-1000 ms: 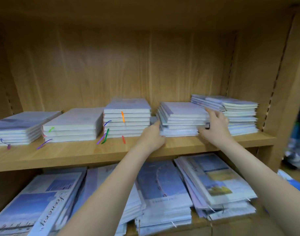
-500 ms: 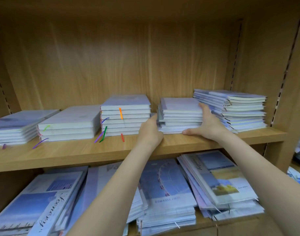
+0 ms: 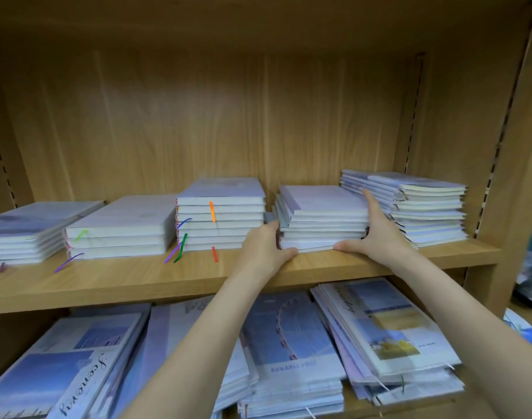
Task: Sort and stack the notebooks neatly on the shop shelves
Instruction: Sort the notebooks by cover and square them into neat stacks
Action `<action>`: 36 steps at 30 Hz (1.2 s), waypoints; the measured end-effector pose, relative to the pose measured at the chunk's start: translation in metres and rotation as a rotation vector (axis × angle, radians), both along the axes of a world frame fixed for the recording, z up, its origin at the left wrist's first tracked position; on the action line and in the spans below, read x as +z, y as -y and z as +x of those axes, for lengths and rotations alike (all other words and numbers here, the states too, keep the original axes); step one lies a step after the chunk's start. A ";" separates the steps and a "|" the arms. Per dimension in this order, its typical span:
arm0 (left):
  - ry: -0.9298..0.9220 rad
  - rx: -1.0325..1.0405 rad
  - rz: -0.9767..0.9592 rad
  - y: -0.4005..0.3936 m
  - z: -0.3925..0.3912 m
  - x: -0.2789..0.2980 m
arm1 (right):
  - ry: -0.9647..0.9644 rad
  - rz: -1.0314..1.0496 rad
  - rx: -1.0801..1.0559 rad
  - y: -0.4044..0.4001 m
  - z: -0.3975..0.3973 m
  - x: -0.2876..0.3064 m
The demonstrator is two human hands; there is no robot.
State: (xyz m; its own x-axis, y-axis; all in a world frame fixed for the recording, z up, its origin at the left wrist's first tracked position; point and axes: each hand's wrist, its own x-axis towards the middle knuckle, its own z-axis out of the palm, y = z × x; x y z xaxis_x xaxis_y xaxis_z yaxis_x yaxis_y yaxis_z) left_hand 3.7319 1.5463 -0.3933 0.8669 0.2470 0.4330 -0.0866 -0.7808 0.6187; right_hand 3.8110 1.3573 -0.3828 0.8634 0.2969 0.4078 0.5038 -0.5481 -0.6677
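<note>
notebook stacks upper shelf (image 3: pixel 322 217): 5 | lower-shelf piles (image 3: pixel 292 355): 4 | hands (image 3: pixel 263 251): 2

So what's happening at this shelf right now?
A person is squaring up a stack of notebooks on the upper shelf. The left hand presses against the stack's left side and the right hand against its right side, thumbs at the bottom front edge. Four other stacks sit along the same shelf; the lower shelf's piles look looser.
</note>
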 end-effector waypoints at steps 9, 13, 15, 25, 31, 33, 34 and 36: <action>0.117 0.085 -0.006 0.007 -0.007 -0.005 | 0.100 0.067 -0.058 0.004 -0.002 -0.010; 0.212 0.137 -0.003 0.011 -0.016 -0.009 | 0.103 0.051 -0.019 0.008 -0.004 -0.008; 0.201 0.127 -0.024 0.010 -0.019 -0.008 | 0.062 0.057 -0.008 0.008 -0.002 -0.007; 0.095 0.074 -0.023 0.004 -0.017 -0.001 | 0.010 0.073 -0.006 0.007 -0.001 -0.004; 0.123 0.091 -0.065 0.005 -0.016 -0.002 | -0.019 0.129 0.060 0.008 -0.005 -0.003; 0.082 0.060 -0.075 0.005 -0.016 0.001 | -0.063 0.193 0.095 0.008 -0.006 -0.003; 0.050 0.043 -0.058 0.005 -0.016 0.003 | -0.084 0.218 0.100 0.007 -0.006 -0.002; -0.012 0.016 -0.038 0.003 -0.015 0.005 | -0.102 0.226 0.099 0.006 -0.007 -0.002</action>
